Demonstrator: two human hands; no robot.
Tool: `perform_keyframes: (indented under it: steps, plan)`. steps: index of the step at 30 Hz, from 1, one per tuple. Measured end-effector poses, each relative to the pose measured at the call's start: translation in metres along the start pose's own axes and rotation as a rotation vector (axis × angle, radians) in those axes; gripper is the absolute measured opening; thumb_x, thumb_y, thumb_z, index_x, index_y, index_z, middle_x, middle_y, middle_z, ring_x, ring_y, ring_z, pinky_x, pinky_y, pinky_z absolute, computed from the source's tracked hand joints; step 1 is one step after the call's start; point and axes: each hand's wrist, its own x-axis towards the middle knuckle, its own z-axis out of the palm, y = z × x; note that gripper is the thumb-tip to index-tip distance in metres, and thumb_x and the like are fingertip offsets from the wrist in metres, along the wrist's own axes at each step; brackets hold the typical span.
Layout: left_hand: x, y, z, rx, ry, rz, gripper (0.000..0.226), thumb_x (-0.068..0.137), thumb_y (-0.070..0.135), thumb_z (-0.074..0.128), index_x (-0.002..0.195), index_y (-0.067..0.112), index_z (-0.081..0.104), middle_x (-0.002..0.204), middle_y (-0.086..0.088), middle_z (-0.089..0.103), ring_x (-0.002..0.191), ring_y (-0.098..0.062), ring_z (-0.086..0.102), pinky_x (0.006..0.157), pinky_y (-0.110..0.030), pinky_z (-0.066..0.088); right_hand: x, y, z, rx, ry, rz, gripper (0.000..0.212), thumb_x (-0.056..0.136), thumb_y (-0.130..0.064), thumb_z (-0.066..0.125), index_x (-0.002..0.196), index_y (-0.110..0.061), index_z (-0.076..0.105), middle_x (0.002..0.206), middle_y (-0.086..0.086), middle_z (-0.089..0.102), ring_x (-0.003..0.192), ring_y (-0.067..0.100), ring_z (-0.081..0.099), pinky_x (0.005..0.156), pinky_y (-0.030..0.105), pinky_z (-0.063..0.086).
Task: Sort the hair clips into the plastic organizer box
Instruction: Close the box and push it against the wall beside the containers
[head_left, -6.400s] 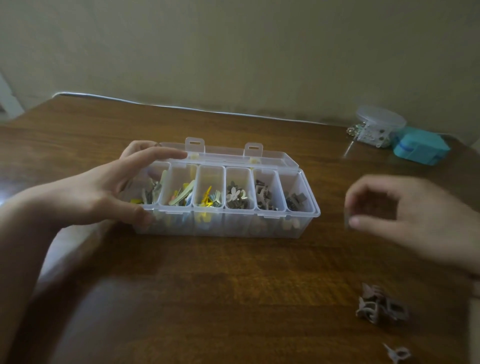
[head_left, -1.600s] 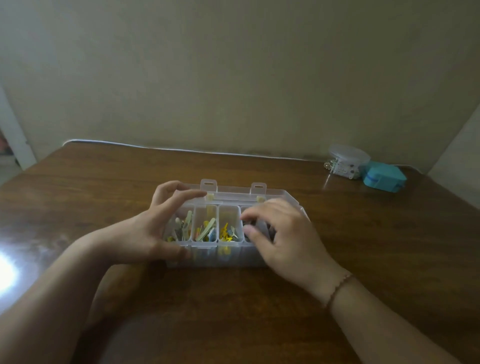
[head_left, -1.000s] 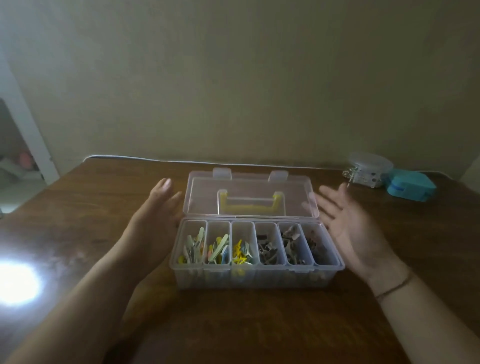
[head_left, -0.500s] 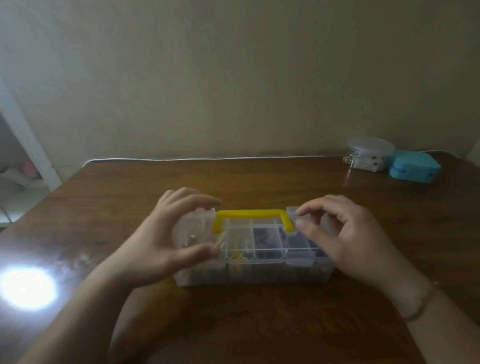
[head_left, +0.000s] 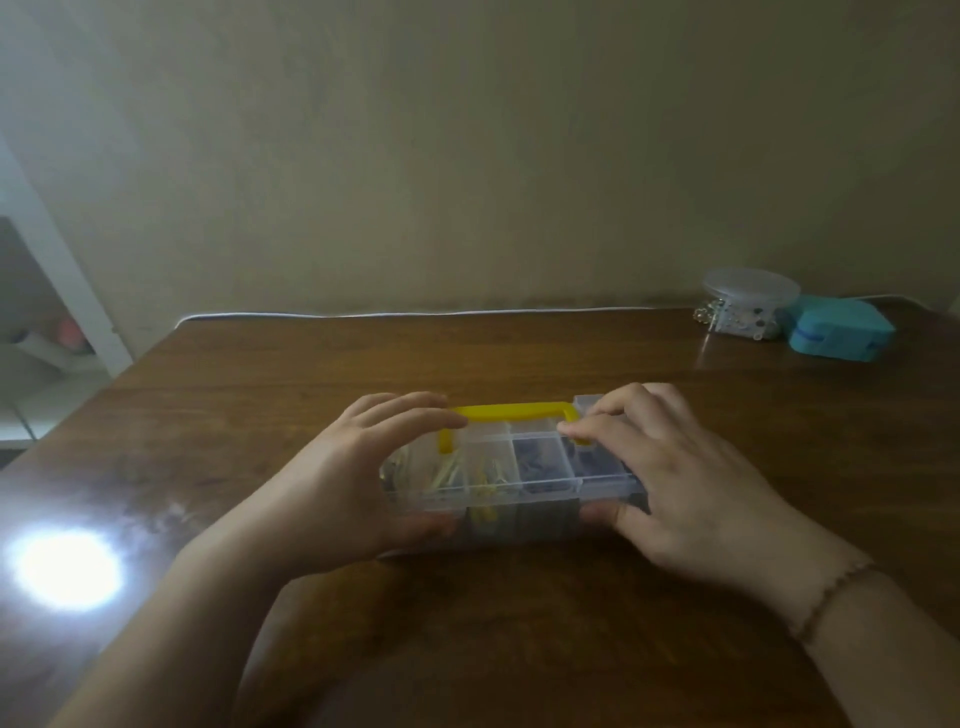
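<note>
The clear plastic organizer box stands in the middle of the brown table with its lid down and a yellow handle on top. Through the lid I see yellow and pale green hair clips in the left compartments and dark clips toward the right. My left hand grips the box's left end, fingers on the lid and thumb on the front wall. My right hand grips the right end the same way.
A round clear container with small shiny items and a teal case sit at the table's back right. A white cable runs along the back edge. A bright light reflection glares at the left.
The lid, open one second ago, has been shut. Both hands went from spread beside the box to pressing on its two ends.
</note>
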Motion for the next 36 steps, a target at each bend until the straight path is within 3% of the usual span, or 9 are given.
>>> perform_keyframes:
  steps: [4,7,10,12,20,24,28,31,36]
  plan:
    - [0.004,-0.004,0.018,-0.112,0.231,-0.034,0.077,0.072,0.064,0.073,0.139,0.055,0.037,0.154,0.021,0.032,0.146,-0.008,0.027,0.112,-0.045,0.038,0.007,0.011,0.019,0.057,0.149,0.031,0.065,0.084,-0.056,0.056,0.142,-0.046,0.029,0.139,-0.021,0.027,0.131,0.004,0.02,0.103,0.034,0.041]
    - [0.005,-0.006,0.026,-0.169,0.318,-0.231,0.095,0.061,0.064,0.073,0.14,0.059,0.019,0.152,0.017,0.02,0.139,-0.012,0.032,0.108,-0.035,0.037,0.012,0.025,0.025,0.246,0.253,0.206,0.085,0.072,-0.058,0.07,0.141,-0.046,0.022,0.144,-0.015,0.022,0.133,0.008,0.022,0.106,0.038,0.034]
    - [0.008,-0.008,0.03,-0.338,0.316,-0.405,0.097,0.066,0.053,0.075,0.144,0.047,0.019,0.133,0.02,0.042,0.106,0.006,0.053,0.078,-0.007,0.047,0.016,0.036,0.028,0.425,0.196,0.369,0.085,0.078,-0.05,0.069,0.14,-0.047,0.01,0.151,-0.006,0.027,0.134,0.017,0.036,0.099,0.039,0.043]
    - [0.012,-0.007,0.036,-0.357,0.348,-0.44,0.087,0.073,0.04,0.078,0.143,0.044,0.027,0.115,0.032,0.051,0.098,0.01,0.056,0.069,-0.003,0.046,0.019,0.039,0.034,0.478,0.217,0.418,0.077,0.086,-0.04,0.065,0.14,-0.043,0.01,0.146,0.0,0.041,0.128,0.02,0.047,0.095,0.038,0.047]
    - [0.079,-0.024,0.033,-0.264,0.323,-0.561,0.069,0.082,0.032,0.079,0.142,0.027,0.047,0.092,0.027,0.056,0.078,0.011,0.054,0.061,-0.005,0.044,0.061,0.069,0.036,0.209,0.25,0.474,0.056,0.091,-0.044,0.055,0.13,-0.037,0.016,0.115,-0.005,0.066,0.098,0.011,0.063,0.106,0.045,0.041]
    - [0.135,-0.042,0.04,-0.242,0.406,-0.615,0.063,0.08,0.034,0.081,0.136,0.025,0.053,0.1,0.013,0.065,0.084,-0.003,0.057,0.065,-0.015,0.044,0.11,0.098,0.039,0.272,0.276,0.486,0.049,0.094,-0.037,0.054,0.129,-0.036,0.018,0.099,-0.004,0.064,0.081,0.014,0.062,0.089,0.047,0.052]
    - [0.185,-0.068,0.054,-0.23,0.471,-0.693,0.081,0.082,0.036,0.078,0.15,0.021,0.036,0.116,-0.005,0.067,0.108,-0.026,0.062,0.088,-0.033,0.049,0.16,0.125,0.043,0.244,0.302,0.512,0.041,0.096,-0.038,0.05,0.125,-0.036,0.022,0.084,-0.006,0.059,0.068,0.015,0.051,0.088,0.049,0.051]
    - [0.213,-0.081,0.058,-0.228,0.476,-0.706,0.063,0.083,0.036,0.076,0.138,0.02,0.05,0.117,-0.005,0.068,0.111,-0.028,0.062,0.09,-0.035,0.05,0.186,0.139,0.047,0.235,0.318,0.529,0.041,0.096,-0.039,0.05,0.128,-0.035,0.024,0.086,-0.004,0.061,0.068,0.016,0.048,0.089,0.046,0.051]
    - [0.237,-0.09,0.062,-0.227,0.496,-0.695,0.048,0.082,0.035,0.078,0.124,0.022,0.06,0.106,-0.002,0.07,0.105,-0.027,0.063,0.089,-0.036,0.051,0.21,0.158,0.047,0.213,0.289,0.528,0.041,0.096,-0.039,0.051,0.128,-0.033,0.027,0.077,-0.005,0.053,0.062,0.017,0.049,0.069,0.034,0.046]
